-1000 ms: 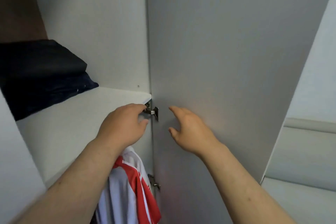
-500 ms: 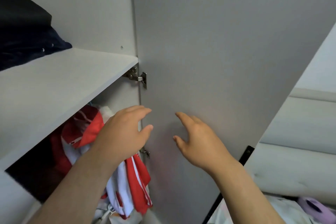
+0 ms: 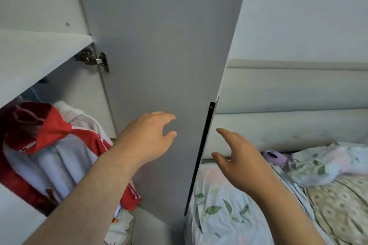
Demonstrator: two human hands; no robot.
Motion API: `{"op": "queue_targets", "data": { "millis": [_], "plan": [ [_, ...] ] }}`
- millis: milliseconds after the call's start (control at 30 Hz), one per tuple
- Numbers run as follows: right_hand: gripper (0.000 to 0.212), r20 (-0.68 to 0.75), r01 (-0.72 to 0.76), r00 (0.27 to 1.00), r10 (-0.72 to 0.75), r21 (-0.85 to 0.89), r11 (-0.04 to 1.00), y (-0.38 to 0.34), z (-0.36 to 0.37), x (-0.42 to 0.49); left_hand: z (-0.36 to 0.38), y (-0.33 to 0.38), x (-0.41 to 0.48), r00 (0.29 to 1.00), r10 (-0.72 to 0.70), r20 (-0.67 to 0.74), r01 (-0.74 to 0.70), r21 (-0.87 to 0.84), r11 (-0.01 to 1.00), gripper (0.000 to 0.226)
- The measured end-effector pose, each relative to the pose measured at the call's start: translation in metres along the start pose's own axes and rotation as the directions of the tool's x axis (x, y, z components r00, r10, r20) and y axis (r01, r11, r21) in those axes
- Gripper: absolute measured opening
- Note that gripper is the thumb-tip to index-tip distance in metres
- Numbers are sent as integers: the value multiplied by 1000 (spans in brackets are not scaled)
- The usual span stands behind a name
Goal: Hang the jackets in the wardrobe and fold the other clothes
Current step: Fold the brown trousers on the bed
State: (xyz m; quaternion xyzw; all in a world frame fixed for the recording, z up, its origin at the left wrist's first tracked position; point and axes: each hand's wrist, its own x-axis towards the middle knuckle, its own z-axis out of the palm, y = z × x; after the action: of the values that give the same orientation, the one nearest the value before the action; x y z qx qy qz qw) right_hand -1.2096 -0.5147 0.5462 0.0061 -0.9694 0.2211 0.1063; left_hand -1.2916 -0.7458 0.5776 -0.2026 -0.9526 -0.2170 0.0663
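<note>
A red and white jacket (image 3: 59, 145) hangs inside the wardrobe at the lower left, below a white shelf (image 3: 39, 49). The open wardrobe door (image 3: 159, 45) fills the middle of the view, its black edge strip (image 3: 201, 157) running down the right side. My left hand (image 3: 147, 141) hovers in front of the door's inner face, fingers loosely spread and holding nothing. My right hand (image 3: 237, 157) is just right of the door's edge, fingers relaxed and empty, over the bed.
A metal hinge (image 3: 93, 59) joins the door to the wardrobe below the shelf. To the right lies a bed with a padded headboard (image 3: 288, 121), leaf-print bedding (image 3: 219, 205), a crumpled floral blanket (image 3: 322, 163) and a purple soft toy (image 3: 274, 156).
The view has swung down and to the right, away from the upper shelf with dark folded clothes. Both hands have moved right across the door, the right one past its edge.
</note>
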Motion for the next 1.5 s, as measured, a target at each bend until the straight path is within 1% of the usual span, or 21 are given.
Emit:
{"op": "queue_targets", "data": {
  "millis": [100, 167, 267, 400, 500, 667, 767, 833, 933, 1100, 1267, 1333, 1367, 1433, 1467, 1500],
  "plan": [
    [62, -9, -70, 997, 70, -17, 997, 25, -9, -22, 14, 22, -2, 998, 38, 55, -37, -19, 999, 46],
    [62, -20, -122, 992, 121, -29, 992, 43, -17, -33, 24, 39, -4, 987, 106, 117, -106, -12, 994, 46],
    [63, -26, -199, 980, 198, -51, 979, 70, -30, -48, 38, 66, -2, 954, 226, 199, -227, -18, 974, 48],
    [62, -47, -327, 945, 324, -76, 942, 111, -45, -71, 60, 105, 15, 871, 384, 305, -390, -43, 920, 48],
    [60, -44, -415, 910, 413, -77, 906, 139, -57, -83, 73, 135, 33, 809, 455, 372, -466, -65, 882, 47],
    [60, -46, -506, 862, 504, -90, 858, 174, -76, -101, 104, 179, 68, 735, 550, 396, -536, -157, 829, 45],
    [59, -92, -552, 834, 544, -120, 825, 186, -87, -115, 128, 192, 82, 711, 592, 379, -578, -163, 799, 53],
    [58, -114, -589, 808, 578, -123, 799, 191, -93, -128, 143, 198, 87, 688, 604, 403, -592, -170, 788, 56],
    [55, -116, -640, 768, 630, -115, 760, 192, -99, -153, 165, 205, 90, 626, 635, 454, -636, -173, 752, 59],
    [54, -152, -763, 646, 748, -92, 640, 176, -99, -206, 192, 227, 88, 481, 706, 520, -720, -225, 657, 53],
    [54, -125, -877, 479, 869, -87, 472, 135, -96, -265, 210, 260, 64, 376, 759, 532, -728, -337, 597, 51],
    [53, -106, -917, 398, 911, -79, 391, 118, -96, -286, 212, 272, 48, 318, 785, 532, -695, -433, 575, 54],
    [53, -97, -930, 366, 926, -68, 360, 109, -95, -296, 212, 278, 40, 281, 796, 537, -684, -469, 558, 59],
    [55, -67, -947, 321, 945, -51, 318, 95, -92, -314, 218, 287, 25, 221, 845, 486, -700, -524, 485, 84],
    [56, -61, -955, 295, 954, -50, 292, 87, -91, -325, 220, 293, 13, 174, 850, 497, -692, -552, 465, 84],
    [56, -63, -962, 270, 961, -49, 267, 80, -89, -335, 219, 298, 2, 117, 841, 528, -688, -567, 452, 74]
  ]
}}
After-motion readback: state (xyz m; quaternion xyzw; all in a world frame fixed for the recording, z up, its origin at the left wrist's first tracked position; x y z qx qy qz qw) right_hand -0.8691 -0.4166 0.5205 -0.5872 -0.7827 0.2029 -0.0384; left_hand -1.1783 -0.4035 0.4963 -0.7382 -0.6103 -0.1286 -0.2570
